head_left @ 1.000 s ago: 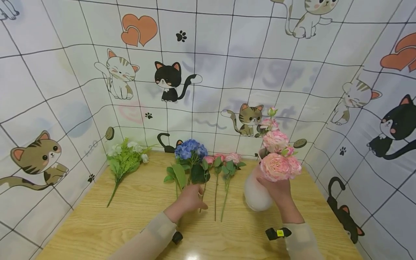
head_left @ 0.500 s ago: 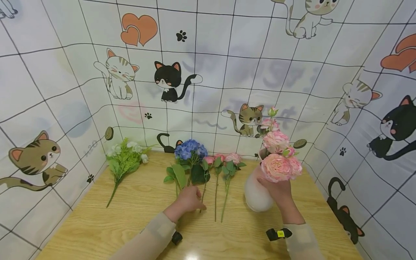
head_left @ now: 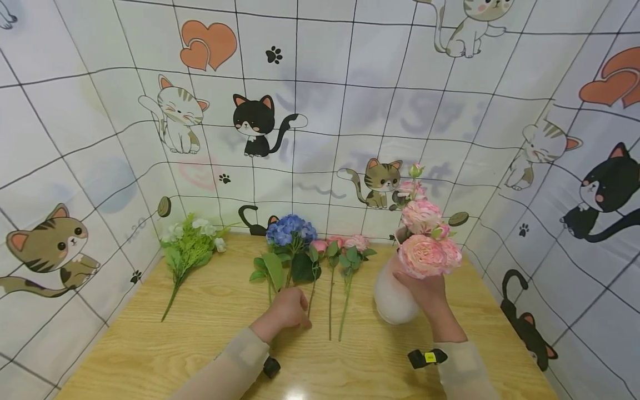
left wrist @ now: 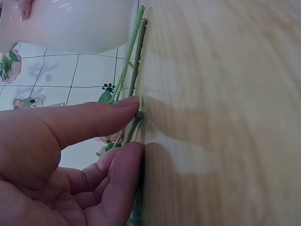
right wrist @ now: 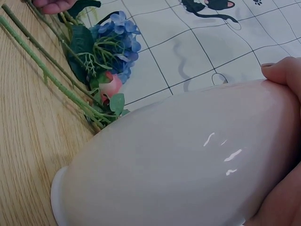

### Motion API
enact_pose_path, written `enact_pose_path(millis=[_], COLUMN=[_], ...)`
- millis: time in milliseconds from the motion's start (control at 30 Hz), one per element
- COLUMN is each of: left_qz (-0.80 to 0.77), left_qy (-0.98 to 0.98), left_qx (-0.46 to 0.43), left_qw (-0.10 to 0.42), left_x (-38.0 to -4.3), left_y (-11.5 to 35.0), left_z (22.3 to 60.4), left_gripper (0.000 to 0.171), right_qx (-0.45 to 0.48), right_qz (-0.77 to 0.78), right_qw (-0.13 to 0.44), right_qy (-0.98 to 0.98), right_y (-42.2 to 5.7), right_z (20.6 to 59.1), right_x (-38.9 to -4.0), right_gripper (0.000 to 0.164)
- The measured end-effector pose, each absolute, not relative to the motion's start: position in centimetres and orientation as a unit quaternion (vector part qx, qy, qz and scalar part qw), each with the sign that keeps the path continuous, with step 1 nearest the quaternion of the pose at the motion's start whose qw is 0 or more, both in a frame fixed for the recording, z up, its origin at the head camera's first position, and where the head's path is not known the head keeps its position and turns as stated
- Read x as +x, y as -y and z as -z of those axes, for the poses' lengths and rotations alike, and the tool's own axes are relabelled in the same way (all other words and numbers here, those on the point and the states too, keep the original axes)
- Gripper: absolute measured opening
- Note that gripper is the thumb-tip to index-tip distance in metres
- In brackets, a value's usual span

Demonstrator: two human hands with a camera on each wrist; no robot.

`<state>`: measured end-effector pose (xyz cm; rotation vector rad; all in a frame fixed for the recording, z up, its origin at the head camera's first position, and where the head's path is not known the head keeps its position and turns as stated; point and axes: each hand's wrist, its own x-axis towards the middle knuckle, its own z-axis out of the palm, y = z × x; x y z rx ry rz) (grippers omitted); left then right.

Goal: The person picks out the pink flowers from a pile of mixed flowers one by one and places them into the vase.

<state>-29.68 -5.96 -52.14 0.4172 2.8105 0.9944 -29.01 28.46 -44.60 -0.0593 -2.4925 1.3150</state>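
Note:
My left hand (head_left: 287, 308) is low over the table at the lower end of a pink flower's stem (left wrist: 133, 126). Its thumb and bent fingers are parted, with the stem end between them in the left wrist view. Beside it lie two more pink flowers (head_left: 357, 243) on thin green stems. A blue hydrangea (head_left: 291, 229) with broad leaves lies just beyond the hand. On the right, my right hand (head_left: 427, 294) grips the neck of a white vase (head_left: 395, 300), which leans a little. Pink peony-like flowers (head_left: 422, 255) stand in the vase, their stems hidden inside.
A bunch of white flowers with green foliage (head_left: 190, 244) lies at the table's far left. The wooden table (head_left: 220, 300) meets a cat-print cloth (head_left: 320, 111) at the back and both sides.
My left thumb and fingers have drawn closer together around the stem's lower end. The right hand keeps its hold on the vase. The head view has shifted slightly.

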Motion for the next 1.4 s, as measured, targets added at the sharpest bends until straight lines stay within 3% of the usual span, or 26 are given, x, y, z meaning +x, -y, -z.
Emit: enact_pose_path(millis=[300,867,1133,1400], left_qz=[-0.339,-0.358,-0.380,-0.390], left_qy=[-0.927,-0.920,-0.908,-0.901], left_qx=[0.141,0.134,0.131,0.140], left_qw=[0.072,0.089,0.116,0.125], left_x=[-29.3,-29.9,-29.9,-29.9], left_y=[6.1,6.4,6.5,6.6], left_z=[51.7,52.2,52.7,52.5], left_gripper=[0.027,0.030,0.049,0.050], right_qx=[-0.014,-0.016,-0.004,-0.010], right_qz=[-0.456,-0.472,-0.470,-0.479], right_qw=[0.170,0.181,0.189,0.185], right_qy=[0.874,0.863,0.862,0.858], right_y=[-28.3,-28.4,-28.5,-28.5], right_z=[44.7,45.3,45.7,45.5], right_x=[-29.3,-29.4,-29.7,-29.5], right_gripper=[0.101,0.100,0.101,0.101])
